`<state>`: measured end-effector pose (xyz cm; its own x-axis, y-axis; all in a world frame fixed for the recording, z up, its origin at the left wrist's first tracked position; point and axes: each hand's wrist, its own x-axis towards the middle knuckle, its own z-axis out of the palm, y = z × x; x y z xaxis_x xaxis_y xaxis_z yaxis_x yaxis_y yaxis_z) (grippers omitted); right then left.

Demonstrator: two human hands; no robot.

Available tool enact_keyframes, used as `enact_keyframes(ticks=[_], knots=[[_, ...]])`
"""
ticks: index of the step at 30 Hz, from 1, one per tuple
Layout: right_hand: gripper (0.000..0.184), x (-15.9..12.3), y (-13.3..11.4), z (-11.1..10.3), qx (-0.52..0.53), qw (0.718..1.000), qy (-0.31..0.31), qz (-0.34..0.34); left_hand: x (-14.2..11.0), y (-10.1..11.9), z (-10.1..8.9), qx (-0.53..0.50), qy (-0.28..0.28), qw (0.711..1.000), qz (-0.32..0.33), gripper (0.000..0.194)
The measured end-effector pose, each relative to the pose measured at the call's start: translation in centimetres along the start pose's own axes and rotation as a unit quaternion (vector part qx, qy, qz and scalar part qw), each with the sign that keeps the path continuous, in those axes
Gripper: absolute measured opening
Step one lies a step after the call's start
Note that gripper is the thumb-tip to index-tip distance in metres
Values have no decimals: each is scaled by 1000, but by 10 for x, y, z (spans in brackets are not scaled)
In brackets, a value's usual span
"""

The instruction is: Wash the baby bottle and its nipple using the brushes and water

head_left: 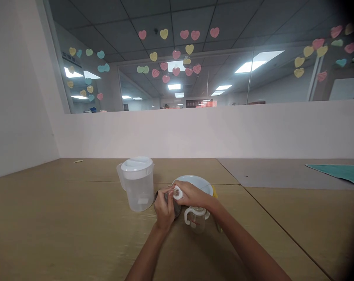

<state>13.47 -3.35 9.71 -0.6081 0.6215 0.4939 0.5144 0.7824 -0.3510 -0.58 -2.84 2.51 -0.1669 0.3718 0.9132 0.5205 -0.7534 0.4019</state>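
Note:
My left hand [164, 208] is curled around a small dark round item [177, 210] that I cannot name, held just above the table. My right hand [191, 195] pinches a small white ring-shaped piece [177, 192] close to the left fingertips. Below the right wrist stands a clear sippy cup [196, 219] with white side handles. Behind my hands is a pale blue bowl [194, 180]. A clear plastic pitcher [136, 182] with a white lid stands just left of my left hand.
A yellow object [214, 192] peeks out beside the bowl. A teal cloth [341, 171] lies at the far right of the wooden table [62, 226]. A low white partition [224, 128] with glass above bounds the table's far side.

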Motion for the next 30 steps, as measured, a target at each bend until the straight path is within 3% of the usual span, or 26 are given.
enact_keyframes(ticks=[5,11,15,20,23,26,30], knots=[[12,1,1,1,-147,989,5,24,-1,1,0,-5,-31,999,-24,14],[23,5,5,-2,-305,950,55,31,1,6,2,44,-39,994,97,15],[23,3,5,-7,-314,945,87,31,2,9,3,77,-46,991,97,19],[13,-13,11,-29,-192,956,198,102,-5,13,5,95,-102,988,72,40],[33,-35,21,-33,-75,953,263,131,-13,17,7,80,-182,973,121,43],[57,-57,30,-18,84,936,287,186,-19,20,11,56,-249,954,159,57],[42,-71,34,9,237,911,271,203,-23,24,16,50,-296,945,131,78]])
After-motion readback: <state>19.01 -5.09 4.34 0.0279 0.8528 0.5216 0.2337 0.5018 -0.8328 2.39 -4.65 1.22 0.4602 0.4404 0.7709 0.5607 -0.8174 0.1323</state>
